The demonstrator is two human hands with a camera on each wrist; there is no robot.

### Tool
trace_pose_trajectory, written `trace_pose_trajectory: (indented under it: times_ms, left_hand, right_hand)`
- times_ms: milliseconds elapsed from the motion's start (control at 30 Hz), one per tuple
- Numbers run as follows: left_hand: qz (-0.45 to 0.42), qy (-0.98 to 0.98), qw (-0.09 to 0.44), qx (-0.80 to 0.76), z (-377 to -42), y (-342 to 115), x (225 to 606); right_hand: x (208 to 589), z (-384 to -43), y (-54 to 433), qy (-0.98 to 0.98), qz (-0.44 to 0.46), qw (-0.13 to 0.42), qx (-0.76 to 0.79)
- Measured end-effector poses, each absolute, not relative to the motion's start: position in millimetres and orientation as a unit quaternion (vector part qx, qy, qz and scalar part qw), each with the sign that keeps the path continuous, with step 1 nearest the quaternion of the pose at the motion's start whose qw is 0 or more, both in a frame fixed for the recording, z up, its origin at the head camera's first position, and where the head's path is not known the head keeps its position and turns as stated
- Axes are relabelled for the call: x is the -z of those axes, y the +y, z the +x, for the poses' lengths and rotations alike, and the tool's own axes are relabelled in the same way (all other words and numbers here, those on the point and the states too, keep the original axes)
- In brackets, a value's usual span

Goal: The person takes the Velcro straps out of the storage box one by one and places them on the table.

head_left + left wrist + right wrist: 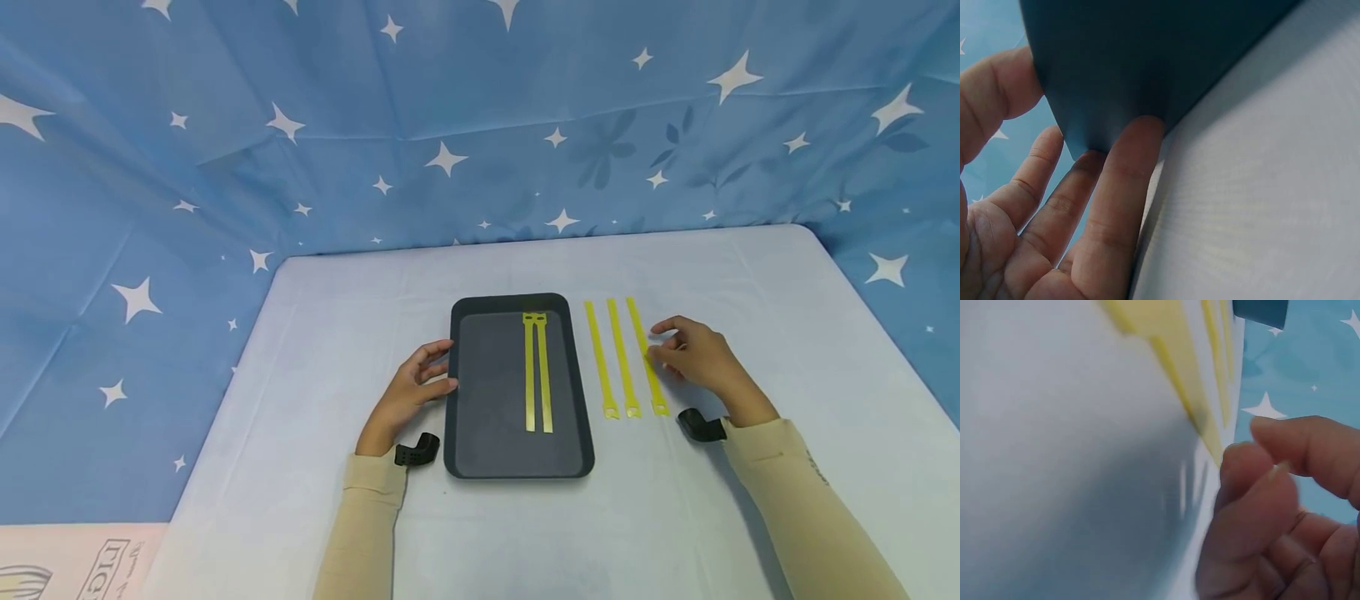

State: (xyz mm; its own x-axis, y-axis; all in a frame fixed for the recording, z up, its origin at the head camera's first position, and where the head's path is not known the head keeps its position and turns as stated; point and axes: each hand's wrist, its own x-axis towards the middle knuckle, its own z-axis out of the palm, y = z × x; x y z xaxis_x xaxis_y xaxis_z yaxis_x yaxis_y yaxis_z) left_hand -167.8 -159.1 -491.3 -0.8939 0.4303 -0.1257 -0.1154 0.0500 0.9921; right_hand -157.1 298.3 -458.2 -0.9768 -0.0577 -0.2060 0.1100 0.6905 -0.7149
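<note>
My left hand (408, 392) is at the left side of a dark grey tray (487, 454). In the left wrist view its fingers (1122, 187) rest against the tray's outer wall (1116, 69), and the thumb touches the rim. On the tray lie two yellow hook-and-loop cable ties (529, 375), side by side, slotted heads at the far end. Three more yellow ties (622, 358) are laid out right of the tray, heads toward me. My right hand (697, 358) hovers by the rightmost tie (651, 375), loosely bent, with nothing visible between thumb and fingertips (1244, 462).
A white cloth covers the table (300, 333). Behind it hangs a blue curtain (480, 125) with white stars. Black cameras (701, 425) sit on both wrists. A pink printed item (82, 562) shows at the lower left.
</note>
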Motion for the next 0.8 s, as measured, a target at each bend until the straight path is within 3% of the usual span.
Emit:
trace_pose_trajectory:
  times_ms: [433, 800]
  left_hand:
    - [0.11, 0.703, 0.199, -0.673, -169.3, -161.6, 495.7]
    - [0.117, 0.701, 0.197, -0.676, -168.9, -161.4, 494.7]
  right_hand:
    - [448.2, -173.9, 288.1, 0.896, -0.106, 0.021, 0.43]
    - [442.0, -194.3, 269.5, 0.854, -0.179, 0.067, 0.483]
